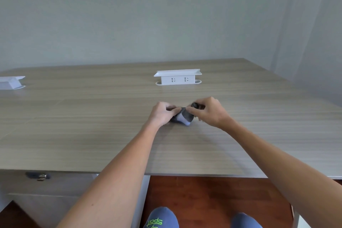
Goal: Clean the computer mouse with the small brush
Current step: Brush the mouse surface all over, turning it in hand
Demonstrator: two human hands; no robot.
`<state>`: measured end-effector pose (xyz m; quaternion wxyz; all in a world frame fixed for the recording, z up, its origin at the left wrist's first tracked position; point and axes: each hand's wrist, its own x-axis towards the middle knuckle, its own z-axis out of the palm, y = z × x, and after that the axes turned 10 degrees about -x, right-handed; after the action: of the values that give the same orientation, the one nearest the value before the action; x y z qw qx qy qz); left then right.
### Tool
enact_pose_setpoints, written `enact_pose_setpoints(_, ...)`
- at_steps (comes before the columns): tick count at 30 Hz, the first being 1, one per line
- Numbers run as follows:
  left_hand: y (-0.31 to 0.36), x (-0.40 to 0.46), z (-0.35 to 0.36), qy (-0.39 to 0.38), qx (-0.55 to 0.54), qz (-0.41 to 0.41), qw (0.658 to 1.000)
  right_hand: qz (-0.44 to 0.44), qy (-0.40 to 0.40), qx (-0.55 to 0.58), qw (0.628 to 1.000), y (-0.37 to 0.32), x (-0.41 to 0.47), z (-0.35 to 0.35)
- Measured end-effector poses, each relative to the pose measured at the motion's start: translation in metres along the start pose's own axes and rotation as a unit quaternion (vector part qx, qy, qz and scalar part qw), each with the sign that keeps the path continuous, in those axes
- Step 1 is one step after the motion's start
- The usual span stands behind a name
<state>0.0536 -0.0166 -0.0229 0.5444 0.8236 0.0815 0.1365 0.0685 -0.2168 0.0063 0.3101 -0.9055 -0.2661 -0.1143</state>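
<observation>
Bare desk surface [92, 126] lies open from 6 through 9 o'clock of the computer mouse [182, 117]. The left hand [161, 114] closes the mouse's 9 o'clock side; the right hand [207, 112] closes 3 o'clock. At 12 o'clock, well apart, stands a raised socket box [177, 77]; another socket box [11, 82] stands far toward 10 o'clock.

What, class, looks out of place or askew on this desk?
The mouse is tipped up off the desk, gripped by the left hand; the right hand holds the small brush against it. Nothing looks spilled or damaged.
</observation>
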Motion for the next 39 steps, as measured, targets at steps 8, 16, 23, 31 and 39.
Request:
enact_pose_setpoints(8, -0.005, 0.002, 0.000, 0.000, -0.010, 0.005, 1.000, -0.028, 0.020, -0.007, 0.999, 0.002, -0.002, -0.004)
enact_pose_setpoints(16, -0.005, 0.000, 0.000, -0.003, -0.013, 0.006, 1.000, -0.001, 0.046, 0.004, 0.999, 0.011, 0.002, 0.000)
enact_pose_setpoints(23, -0.005, -0.001, 0.000, 0.003, -0.011, 0.011, 1.000, 0.026, 0.074, -0.036, 0.996, 0.019, 0.002, 0.002)
enact_pose_setpoints(31, -0.007, -0.001, 0.001, 0.006, -0.024, 0.012, 1.000, -0.017, 0.018, 0.003, 1.000, 0.009, -0.001, -0.002)
enact_pose_setpoints(39, -0.004, -0.003, 0.000, 0.007, -0.021, 0.012, 1.000, -0.036, -0.018, 0.025, 0.999, 0.009, -0.004, -0.004)
